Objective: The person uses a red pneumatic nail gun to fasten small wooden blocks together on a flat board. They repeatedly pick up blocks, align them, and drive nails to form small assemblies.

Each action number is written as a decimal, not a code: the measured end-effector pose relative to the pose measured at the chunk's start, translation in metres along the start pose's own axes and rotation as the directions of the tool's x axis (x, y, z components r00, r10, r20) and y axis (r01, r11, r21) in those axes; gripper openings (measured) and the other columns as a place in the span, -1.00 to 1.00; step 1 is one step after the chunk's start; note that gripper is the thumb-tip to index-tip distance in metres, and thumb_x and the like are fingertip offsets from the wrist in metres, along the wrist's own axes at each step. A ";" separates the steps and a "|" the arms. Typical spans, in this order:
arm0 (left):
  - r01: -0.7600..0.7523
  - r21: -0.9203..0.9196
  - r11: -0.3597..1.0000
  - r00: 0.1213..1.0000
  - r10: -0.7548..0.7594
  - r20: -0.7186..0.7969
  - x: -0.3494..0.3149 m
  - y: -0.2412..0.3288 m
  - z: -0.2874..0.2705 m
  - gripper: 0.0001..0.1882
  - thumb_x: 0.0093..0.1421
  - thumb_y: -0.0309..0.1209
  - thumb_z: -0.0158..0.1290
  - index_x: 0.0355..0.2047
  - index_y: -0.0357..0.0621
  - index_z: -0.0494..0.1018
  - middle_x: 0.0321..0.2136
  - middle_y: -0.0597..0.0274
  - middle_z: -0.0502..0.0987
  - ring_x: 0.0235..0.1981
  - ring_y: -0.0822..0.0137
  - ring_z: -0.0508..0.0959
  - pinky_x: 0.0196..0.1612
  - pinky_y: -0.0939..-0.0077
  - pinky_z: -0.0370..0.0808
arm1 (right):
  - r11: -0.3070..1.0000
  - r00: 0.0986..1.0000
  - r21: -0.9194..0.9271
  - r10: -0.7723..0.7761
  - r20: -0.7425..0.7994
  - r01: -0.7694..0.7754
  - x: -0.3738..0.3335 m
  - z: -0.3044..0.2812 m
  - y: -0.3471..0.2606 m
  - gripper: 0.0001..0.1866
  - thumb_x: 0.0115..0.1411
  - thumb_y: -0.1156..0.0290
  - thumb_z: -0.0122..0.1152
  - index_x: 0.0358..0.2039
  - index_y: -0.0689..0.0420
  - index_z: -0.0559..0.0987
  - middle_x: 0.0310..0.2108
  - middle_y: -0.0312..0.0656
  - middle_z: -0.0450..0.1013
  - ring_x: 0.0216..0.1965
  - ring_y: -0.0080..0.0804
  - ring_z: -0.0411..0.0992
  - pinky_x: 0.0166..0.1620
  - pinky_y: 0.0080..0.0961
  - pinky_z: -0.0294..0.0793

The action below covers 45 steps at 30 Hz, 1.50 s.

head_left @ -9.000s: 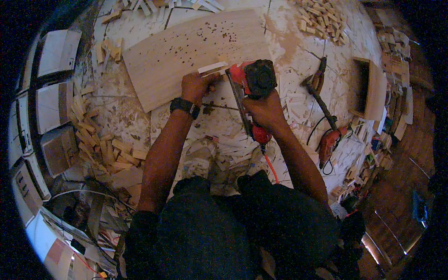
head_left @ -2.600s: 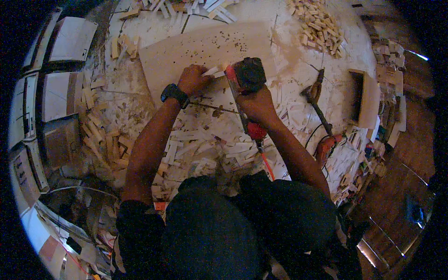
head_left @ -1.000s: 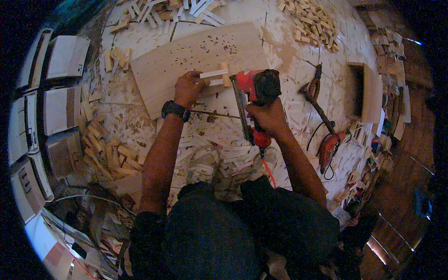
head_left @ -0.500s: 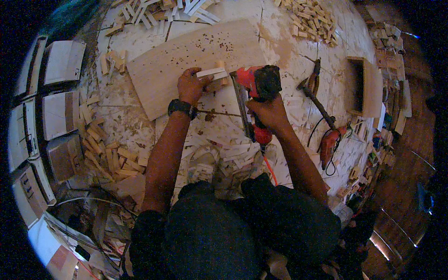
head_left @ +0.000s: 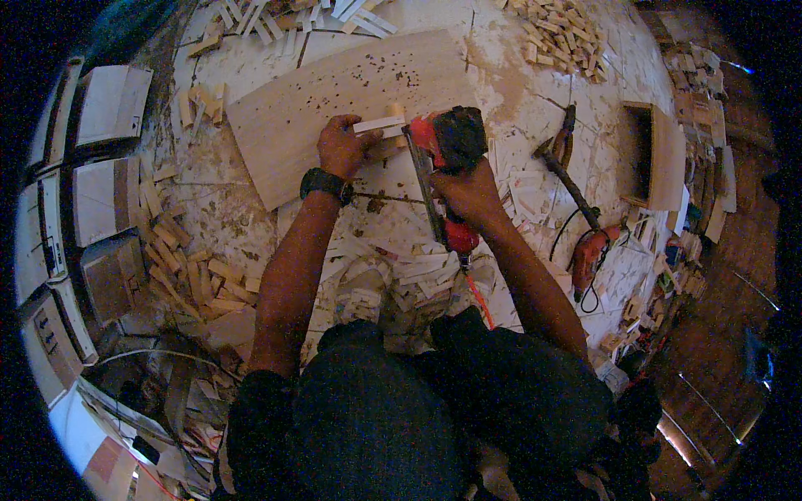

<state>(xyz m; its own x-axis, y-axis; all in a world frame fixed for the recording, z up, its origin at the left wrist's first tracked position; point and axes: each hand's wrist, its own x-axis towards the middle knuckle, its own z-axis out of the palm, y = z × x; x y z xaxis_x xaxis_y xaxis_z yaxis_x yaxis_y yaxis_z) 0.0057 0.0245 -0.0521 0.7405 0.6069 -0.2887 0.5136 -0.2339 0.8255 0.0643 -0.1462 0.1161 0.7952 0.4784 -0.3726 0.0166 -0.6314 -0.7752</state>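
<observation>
My left hand (head_left: 343, 146) is closed on a white wooden strip (head_left: 378, 125), holding it over the near part of a wide wooden board (head_left: 284, 138). A small tan wood block (head_left: 396, 110) shows just beyond the strip. My right hand (head_left: 469, 196) grips a red and black nail gun (head_left: 455, 138) by its handle. Its nose end is at the strip's right end; whether they touch I cannot tell. An orange hose (head_left: 479, 296) runs from the gun's base toward me. Dark specks lie scattered on the board.
To the right lie a hammer (head_left: 575, 190) and a red corded power tool (head_left: 595, 255), near an open wooden box (head_left: 652, 157). Small wood blocks are heaped at the far right (head_left: 564, 37) and near left (head_left: 196, 271). White drawer-like boxes (head_left: 113, 104) line the left side.
My right hand has brought the nail gun a little to the left, closer to the strip's right end. My left hand stays almost still with the strip.
</observation>
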 end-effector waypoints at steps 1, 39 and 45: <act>0.033 -0.047 0.998 0.999 -0.033 0.009 0.000 0.001 0.000 -0.47 -0.21 -0.27 0.34 -0.23 -0.24 0.46 -0.30 0.01 0.54 -0.27 0.16 0.54 -0.19 0.35 0.48 | 1.000 1.000 -0.008 -0.002 -0.003 0.002 0.002 0.003 0.005 -0.77 -0.13 0.51 0.19 -0.37 0.19 0.46 -0.60 -0.26 0.42 -0.61 -0.52 0.38 -0.52 -0.52 0.39; 0.136 -0.226 0.964 0.984 -0.106 0.143 -0.007 0.029 -0.013 -0.65 -0.09 -0.40 0.25 -0.28 -0.31 0.48 -0.52 0.10 0.55 -0.66 0.42 0.51 -0.62 0.55 0.45 | 0.973 0.951 0.195 0.174 -0.255 -0.126 -0.028 -0.075 0.057 -0.70 -0.08 0.58 0.21 -0.26 0.22 0.45 -0.57 -0.23 0.41 -0.64 -0.45 0.42 -0.57 -0.52 0.47; 0.098 -0.069 0.993 0.980 -0.084 0.178 0.001 0.015 -0.018 -0.76 0.02 -0.34 0.18 -0.39 -0.30 0.53 -0.66 0.19 0.52 -0.71 0.45 0.48 -0.65 0.55 0.37 | 0.908 0.914 0.378 0.296 -0.279 -0.179 -0.037 -0.078 0.070 -0.70 -0.10 0.59 0.20 -0.28 0.22 0.44 -0.58 -0.24 0.39 -0.68 -0.44 0.41 -0.62 -0.51 0.47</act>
<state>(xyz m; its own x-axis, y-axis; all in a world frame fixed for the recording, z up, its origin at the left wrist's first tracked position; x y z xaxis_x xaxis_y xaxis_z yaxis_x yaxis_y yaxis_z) 0.0062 0.0351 -0.0315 0.7599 0.4795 -0.4388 0.5525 -0.1209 0.8247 0.0830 -0.2556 0.1156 0.9004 0.0801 -0.4276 -0.3563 -0.4282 -0.8305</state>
